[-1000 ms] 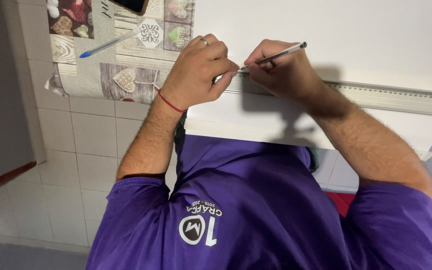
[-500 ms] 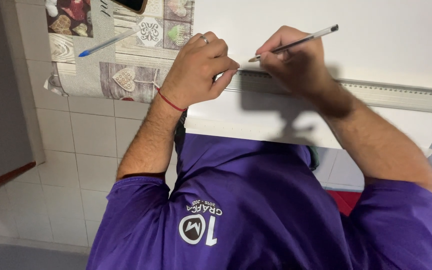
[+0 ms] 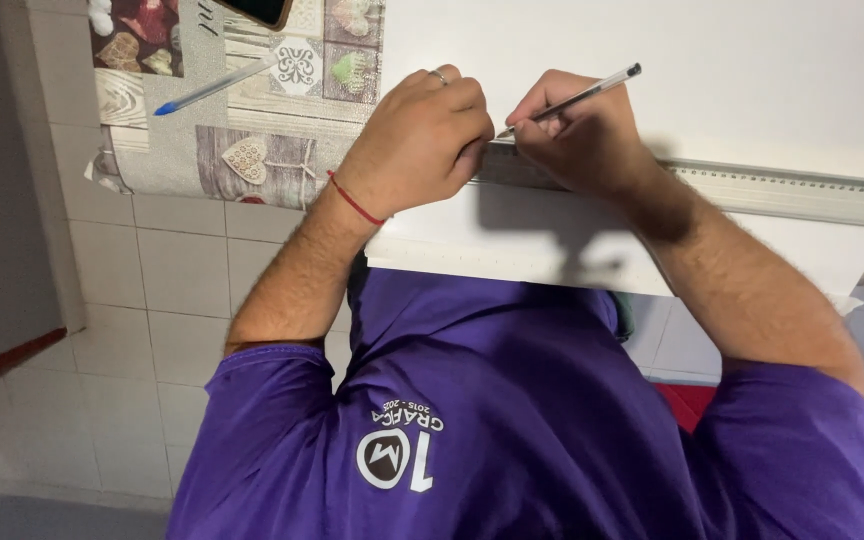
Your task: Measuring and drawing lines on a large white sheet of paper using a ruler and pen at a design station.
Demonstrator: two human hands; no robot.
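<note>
The person marks a line on the white sheet [image 3: 652, 90] along the ruler [image 3: 782, 190], which lies across the sheet on the table [image 3: 282, 150]. I judge that this step is in the middle: the pen [image 3: 572, 100] is at the left part of the ruler, and its tip touches the paper just at the upper edge of the ruler.

The left hand [image 3: 417, 140] is closed to a loose fist and presses down on the left end of the ruler (a ring is on one finger, a red string on the wrist). It grips nothing; it only holds the ruler flat with its weight. The right hand [image 3: 577, 135] is closed around the pen, the fingers pinched near the tip, and the pen leans up and to the right. The two hands are just beside each other, nearly touching. Both forearms reach forward from the purple shirt [image 3: 512, 430].

The next move, as I judge it, calls for a steady ruler and a pen tip that stays against the edge, because a small slip of the left hand would bend the line.

A second pen with blue cap [image 3: 214, 87] lies apart on the patterned cloth [image 3: 252, 160], and a phone [image 3: 257, 10] is at the top.
</note>
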